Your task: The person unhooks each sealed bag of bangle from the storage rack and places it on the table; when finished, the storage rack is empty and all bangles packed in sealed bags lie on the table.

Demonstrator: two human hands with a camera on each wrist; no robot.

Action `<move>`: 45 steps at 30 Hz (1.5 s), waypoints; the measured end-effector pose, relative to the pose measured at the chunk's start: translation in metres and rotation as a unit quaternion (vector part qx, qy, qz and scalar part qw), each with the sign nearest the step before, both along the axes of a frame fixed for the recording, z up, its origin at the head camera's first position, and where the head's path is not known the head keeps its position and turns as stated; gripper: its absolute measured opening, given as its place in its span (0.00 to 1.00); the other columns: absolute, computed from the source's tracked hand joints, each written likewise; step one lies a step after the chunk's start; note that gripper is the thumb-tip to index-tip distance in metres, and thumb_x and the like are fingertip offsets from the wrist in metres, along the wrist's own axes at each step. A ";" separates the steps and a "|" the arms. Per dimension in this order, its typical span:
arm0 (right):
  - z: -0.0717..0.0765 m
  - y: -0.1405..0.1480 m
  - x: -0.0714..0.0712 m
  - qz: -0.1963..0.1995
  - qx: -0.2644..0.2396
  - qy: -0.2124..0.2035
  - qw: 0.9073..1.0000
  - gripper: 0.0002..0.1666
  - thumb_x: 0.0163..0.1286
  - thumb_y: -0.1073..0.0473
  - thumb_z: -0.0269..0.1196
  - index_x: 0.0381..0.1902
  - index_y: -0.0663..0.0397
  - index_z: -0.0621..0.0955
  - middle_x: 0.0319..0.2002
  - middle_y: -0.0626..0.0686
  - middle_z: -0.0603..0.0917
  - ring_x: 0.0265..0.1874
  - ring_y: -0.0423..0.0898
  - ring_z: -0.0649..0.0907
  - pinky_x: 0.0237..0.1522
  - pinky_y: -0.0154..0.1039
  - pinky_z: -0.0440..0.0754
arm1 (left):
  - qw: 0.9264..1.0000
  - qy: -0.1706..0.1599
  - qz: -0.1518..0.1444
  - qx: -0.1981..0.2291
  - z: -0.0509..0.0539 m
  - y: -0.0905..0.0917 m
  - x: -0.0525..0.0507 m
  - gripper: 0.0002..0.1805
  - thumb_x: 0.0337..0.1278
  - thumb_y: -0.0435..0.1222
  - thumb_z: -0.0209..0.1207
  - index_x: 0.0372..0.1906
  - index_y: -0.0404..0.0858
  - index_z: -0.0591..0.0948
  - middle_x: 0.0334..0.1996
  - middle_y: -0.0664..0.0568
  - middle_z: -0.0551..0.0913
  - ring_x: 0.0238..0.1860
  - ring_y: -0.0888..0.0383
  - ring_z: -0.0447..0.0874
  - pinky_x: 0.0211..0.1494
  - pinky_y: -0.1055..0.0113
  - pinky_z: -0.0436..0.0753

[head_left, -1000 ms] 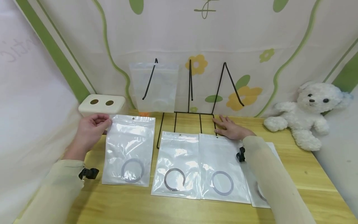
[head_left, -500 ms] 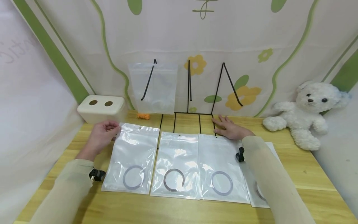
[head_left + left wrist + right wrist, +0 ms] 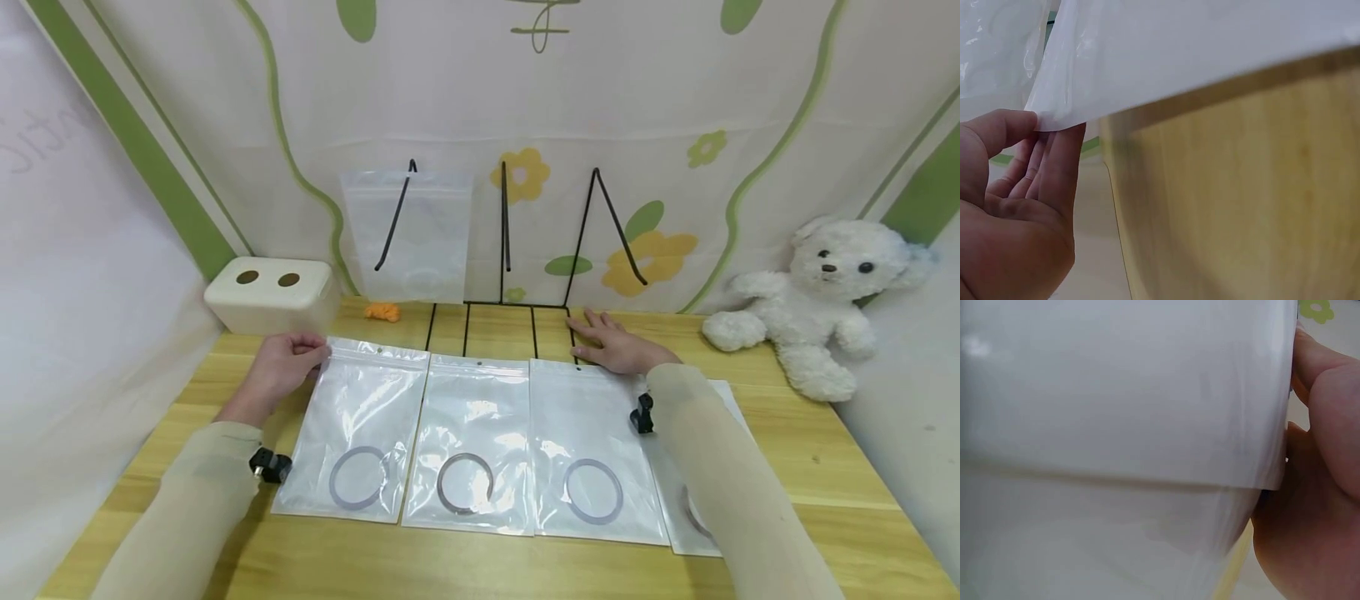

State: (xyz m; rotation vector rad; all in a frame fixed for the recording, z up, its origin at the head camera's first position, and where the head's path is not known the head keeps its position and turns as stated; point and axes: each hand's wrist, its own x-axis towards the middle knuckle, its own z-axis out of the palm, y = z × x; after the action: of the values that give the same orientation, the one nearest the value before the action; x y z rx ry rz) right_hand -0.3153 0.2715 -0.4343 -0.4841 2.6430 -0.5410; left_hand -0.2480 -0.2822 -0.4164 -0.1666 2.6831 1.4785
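Observation:
My left hand (image 3: 281,371) pinches the upper left corner of a clear-and-white zip-lock bag (image 3: 371,400) with a pale purple ring inside. In the left wrist view, thumb and fingers hold the corner of the bag (image 3: 1147,50) above the wooden surface. To its right lies a zip-lock bag (image 3: 476,417) with a dark brownish ring, then another zip-lock bag (image 3: 577,408) with a pale purple ring. A further zip-lock bag (image 3: 677,500) is partly hidden under my right forearm. My right hand (image 3: 618,343) rests, fingers spread, on the base of a black wire rack (image 3: 534,305).
One translucent zip-lock bag (image 3: 435,237) hangs from the rack's left hook; the middle and right hooks carry nothing. A cream box (image 3: 273,296) with two round holes and a small orange object (image 3: 382,312) stand back left. A white teddy bear (image 3: 813,300) sits at right.
My left hand has brought the held bag down and toward me, to the left end of the row, beside the other bags. The right hand has stayed on the rack base.

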 end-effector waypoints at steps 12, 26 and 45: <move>-0.003 0.001 -0.001 -0.001 0.003 0.004 1.000 0.45 0.86 0.34 0.51 0.90 0.38 0.50 0.90 0.62 0.35 0.87 0.71 0.34 0.78 0.83 0.39 | 0.999 -0.043 0.001 -0.026 -0.006 0.000 -0.006 0.20 0.78 0.39 0.62 0.60 0.26 0.83 0.53 0.36 0.89 0.41 0.64 0.88 0.44 0.73 0.88; -0.001 0.001 -0.002 -0.001 0.000 -0.002 1.000 0.45 0.87 0.36 0.51 0.90 0.39 0.50 0.89 0.62 0.34 0.87 0.71 0.33 0.78 0.83 0.37 | 0.998 -0.057 -0.008 -0.030 -0.003 -0.001 -0.010 0.19 0.77 0.37 0.63 0.59 0.23 0.83 0.49 0.38 0.90 0.38 0.65 0.88 0.43 0.72 0.88; -0.002 0.001 -0.001 -0.003 -0.006 -0.002 1.000 0.45 0.87 0.35 0.52 0.90 0.38 0.50 0.89 0.62 0.34 0.87 0.71 0.33 0.77 0.84 0.37 | 0.996 -0.074 -0.027 -0.044 -0.003 -0.004 -0.007 0.20 0.77 0.34 0.61 0.60 0.21 0.83 0.52 0.34 0.88 0.41 0.59 0.89 0.48 0.66 0.91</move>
State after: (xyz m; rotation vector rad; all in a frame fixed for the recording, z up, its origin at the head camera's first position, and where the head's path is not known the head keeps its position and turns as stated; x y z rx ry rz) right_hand -0.3165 0.2722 -0.4361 -0.4786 2.6387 -0.5600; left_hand -0.2546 -0.2865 -0.4191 -0.1995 2.6148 1.2803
